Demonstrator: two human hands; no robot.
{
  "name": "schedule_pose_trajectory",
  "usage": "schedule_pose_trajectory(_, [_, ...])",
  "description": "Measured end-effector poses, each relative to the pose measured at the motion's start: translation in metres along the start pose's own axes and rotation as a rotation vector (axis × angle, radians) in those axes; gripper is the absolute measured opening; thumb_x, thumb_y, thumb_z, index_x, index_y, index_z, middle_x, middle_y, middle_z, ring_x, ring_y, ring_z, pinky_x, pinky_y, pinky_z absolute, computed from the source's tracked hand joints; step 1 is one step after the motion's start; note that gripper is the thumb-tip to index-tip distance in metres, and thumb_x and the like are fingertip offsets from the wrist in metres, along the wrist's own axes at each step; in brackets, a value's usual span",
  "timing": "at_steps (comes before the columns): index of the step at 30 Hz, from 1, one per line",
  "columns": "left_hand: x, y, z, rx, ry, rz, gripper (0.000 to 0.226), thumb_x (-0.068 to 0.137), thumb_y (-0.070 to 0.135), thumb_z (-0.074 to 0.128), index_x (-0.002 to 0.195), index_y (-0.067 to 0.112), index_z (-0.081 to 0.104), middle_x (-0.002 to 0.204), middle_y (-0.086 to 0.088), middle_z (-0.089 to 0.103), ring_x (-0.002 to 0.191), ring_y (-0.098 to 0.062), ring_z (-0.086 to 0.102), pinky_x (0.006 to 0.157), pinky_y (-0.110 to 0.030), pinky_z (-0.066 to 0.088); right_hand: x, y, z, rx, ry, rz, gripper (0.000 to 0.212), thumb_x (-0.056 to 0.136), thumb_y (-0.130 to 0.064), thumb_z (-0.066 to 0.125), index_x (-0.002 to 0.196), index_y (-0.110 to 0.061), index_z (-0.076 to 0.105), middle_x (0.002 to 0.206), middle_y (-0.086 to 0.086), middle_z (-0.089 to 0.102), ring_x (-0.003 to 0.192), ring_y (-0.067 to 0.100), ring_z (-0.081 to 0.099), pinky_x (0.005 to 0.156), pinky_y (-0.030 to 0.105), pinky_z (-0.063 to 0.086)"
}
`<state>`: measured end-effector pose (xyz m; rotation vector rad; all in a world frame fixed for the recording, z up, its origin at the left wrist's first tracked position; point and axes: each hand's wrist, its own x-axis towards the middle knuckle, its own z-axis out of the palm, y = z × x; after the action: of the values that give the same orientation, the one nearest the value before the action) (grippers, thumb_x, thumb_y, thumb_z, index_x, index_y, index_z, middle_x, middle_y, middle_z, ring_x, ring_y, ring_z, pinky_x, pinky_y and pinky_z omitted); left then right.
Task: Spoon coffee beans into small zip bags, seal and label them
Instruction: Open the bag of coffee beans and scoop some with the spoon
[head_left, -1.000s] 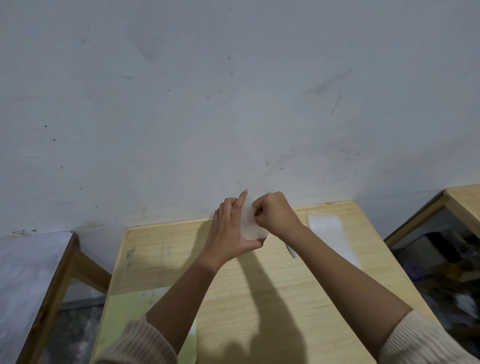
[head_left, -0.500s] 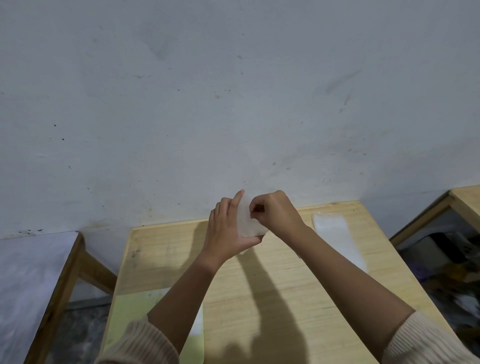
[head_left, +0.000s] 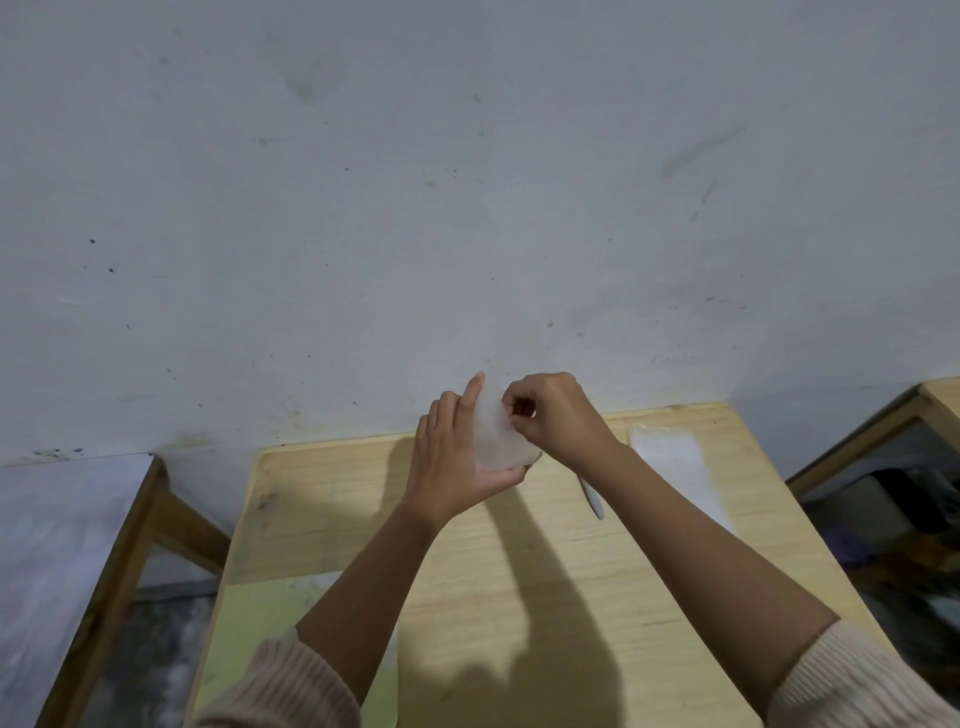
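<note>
A scuffed grey wall backs the wooden table.

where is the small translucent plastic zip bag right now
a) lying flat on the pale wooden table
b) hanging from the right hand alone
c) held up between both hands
c: the small translucent plastic zip bag is up above the pale wooden table. The left hand holds it from behind and the right hand pinches its upper edge.
</note>
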<state>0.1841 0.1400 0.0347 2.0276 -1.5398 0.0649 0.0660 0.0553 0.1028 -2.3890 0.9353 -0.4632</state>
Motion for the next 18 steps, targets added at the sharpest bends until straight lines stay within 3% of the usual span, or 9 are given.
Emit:
schedule_pose_trajectory(3, [0.006, 0.003, 0.002, -0.007, -0.028, -0.009, 0.110, 0.050, 0.068, 0.054, 0.144, 0.019, 0.021, 0.101, 0.000, 0.040, 0.091, -0.019, 0.044, 0.077, -0.025, 0.031, 0.002, 0.004, 0.001, -0.029, 0.047, -0.007, 0.014, 0.073, 0.005, 0.056, 0.078, -0.002, 0.067, 0.074, 0.011, 0.066, 0.071, 0.024, 0.060, 0.065, 0.032, 0.048])
schedule_pose_trajectory(7, [0.010, 0.007, 0.013, -0.035, -0.019, -0.014, 0.113, 0.048, 0.063, 0.072, 0.141, 0.025, 0.018, 0.101, 0.003, 0.039, 0.091, -0.017, 0.044, 0.078, -0.026, 0.034, 0.001, 0.012, 0.003, 0.006, 0.089, -0.002, 0.013, 0.072, 0.005, 0.055, 0.073, -0.004, 0.064, 0.069, 0.007, 0.064, 0.067, 0.023, 0.058, 0.062, 0.034, 0.048])
schedule_pose_trajectory(11, [0.012, 0.011, 0.018, -0.084, -0.011, -0.015, 0.112, 0.050, 0.071, 0.063, 0.141, 0.026, 0.019, 0.101, 0.005, 0.037, 0.088, -0.015, 0.044, 0.079, -0.026, 0.034, 0.003, 0.023, -0.005, 0.078, 0.049, 0.023, 0.017, 0.074, 0.005, 0.055, 0.072, -0.008, 0.065, 0.064, -0.001, 0.058, 0.066, 0.020, 0.057, 0.064, 0.032, 0.048])
schedule_pose_trajectory(18, [0.016, 0.016, 0.028, -0.059, 0.067, 0.033, 0.110, 0.052, 0.074, 0.071, 0.136, 0.012, 0.036, 0.094, -0.001, 0.045, 0.079, -0.015, 0.046, 0.069, -0.023, 0.035, 0.009, 0.040, -0.005, -0.014, -0.030, -0.033, 0.025, 0.080, 0.006, 0.054, 0.084, -0.007, 0.075, 0.086, 0.013, 0.061, 0.076, 0.027, 0.059, 0.066, 0.036, 0.048])
